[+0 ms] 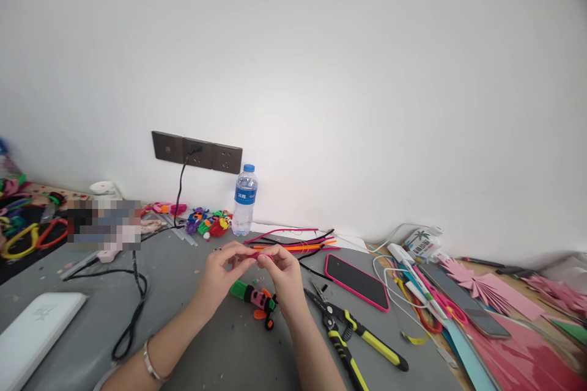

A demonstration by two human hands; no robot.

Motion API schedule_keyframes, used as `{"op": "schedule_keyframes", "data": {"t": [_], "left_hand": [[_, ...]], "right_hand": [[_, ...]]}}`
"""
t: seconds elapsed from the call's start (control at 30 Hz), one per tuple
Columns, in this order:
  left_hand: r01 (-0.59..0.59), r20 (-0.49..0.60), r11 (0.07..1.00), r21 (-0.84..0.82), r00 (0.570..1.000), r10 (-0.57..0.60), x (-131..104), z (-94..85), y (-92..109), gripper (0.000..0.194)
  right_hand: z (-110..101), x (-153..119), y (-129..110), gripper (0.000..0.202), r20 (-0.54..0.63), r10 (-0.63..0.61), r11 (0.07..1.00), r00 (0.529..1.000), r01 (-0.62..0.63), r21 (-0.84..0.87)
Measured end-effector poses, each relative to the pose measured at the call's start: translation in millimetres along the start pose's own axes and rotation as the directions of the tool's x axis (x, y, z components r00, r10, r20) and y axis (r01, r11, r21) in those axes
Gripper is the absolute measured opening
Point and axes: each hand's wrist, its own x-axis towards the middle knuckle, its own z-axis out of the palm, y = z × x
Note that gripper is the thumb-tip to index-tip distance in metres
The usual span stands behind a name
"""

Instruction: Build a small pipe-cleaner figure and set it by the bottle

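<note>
My left hand (pixel 228 267) and my right hand (pixel 280 269) meet above the grey mat, fingertips pinched together. Between them is a small dark-pink pipe cleaner (pixel 255 255), mostly hidden by the fingers. Just below the hands lies a small pipe-cleaner figure (pixel 257 299) in green, pink, black and orange. Behind my fingers spread several loose pipe cleaners (pixel 293 247) in pink, orange and black. To the right of my right hand, yellow-and-black pliers (pixel 348 333) lie with their handles apart.
A water bottle (pixel 246 198) stands by the wall near finished pipe-cleaner figures (pixel 208 223). A pink-cased phone (pixel 358 281) lies right of the hands. A glue gun (pixel 112 250) with its black cord (pixel 137 305) and a white box (pixel 41 330) occupy the left. Pink paper (pixel 527 348) covers the right side.
</note>
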Motion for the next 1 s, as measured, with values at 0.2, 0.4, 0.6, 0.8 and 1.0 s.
{"op": "schedule_keyframes", "data": {"t": [0.2,0.4,0.6,0.8,1.0], "left_hand": [[-0.087,-0.079,0.996,0.001,0.993,0.086,2.0,-1.9,0.6,0.011],[-0.051,-0.114,0.997,-0.055,0.992,0.044,1.8,-3.0,0.0,0.008],[0.276,0.073,0.931,-0.239,0.961,-0.266,2.9,-2.5,0.7,0.019],[0.468,0.196,0.798,-0.38,0.884,-0.426,3.0,0.7,9.3,0.026],[0.572,0.337,0.661,-0.485,0.82,-0.462,2.2,1.4,7.3,0.027]], "right_hand": [[0.8,-0.5,-2.4,0.015,0.016,0.008,1.0,1.0,-0.008,0.011],[1.6,-0.7,1.6,0.012,0.051,-0.08,0.992,0.995,0.085,-0.09],[0.3,-2.5,-1.7,0.005,0.051,-0.277,0.909,0.959,0.279,-0.31],[-0.6,-3.9,-8.6,0.008,0.076,-0.335,0.871,0.939,0.339,-0.355],[-0.1,-4.1,-8.9,0.009,0.101,-0.339,0.853,0.935,0.351,-0.385]]}}
